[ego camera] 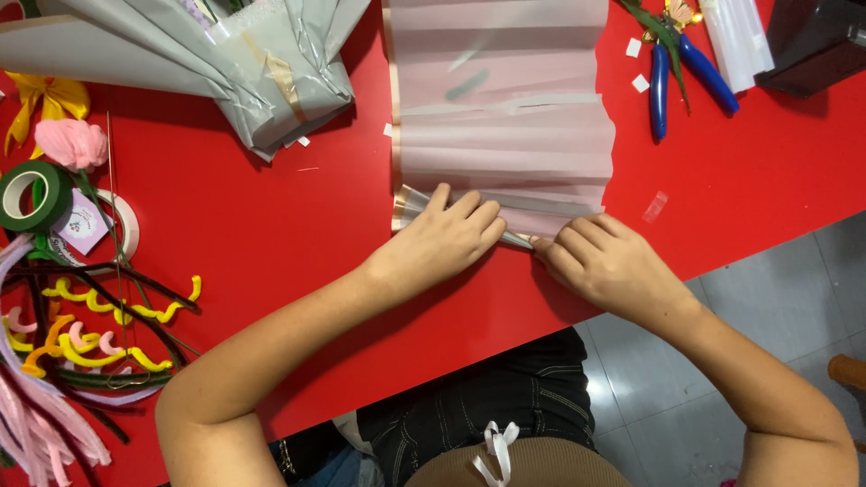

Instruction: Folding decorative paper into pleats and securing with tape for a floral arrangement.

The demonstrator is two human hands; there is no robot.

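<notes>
A translucent pinkish wrapping sheet with a gold edge lies pleated like an accordion on the red table. My left hand presses flat on the gathered folds at the sheet's near end, fingers together. My right hand pinches the same folded stack at its right end. Both hands rest on the table near its front edge.
A grey wrapped bouquet lies at the back left. Blue-handled pliers and a dark box sit at the back right. Green tape roll, a pink flower and coloured pipe cleaners crowd the left side.
</notes>
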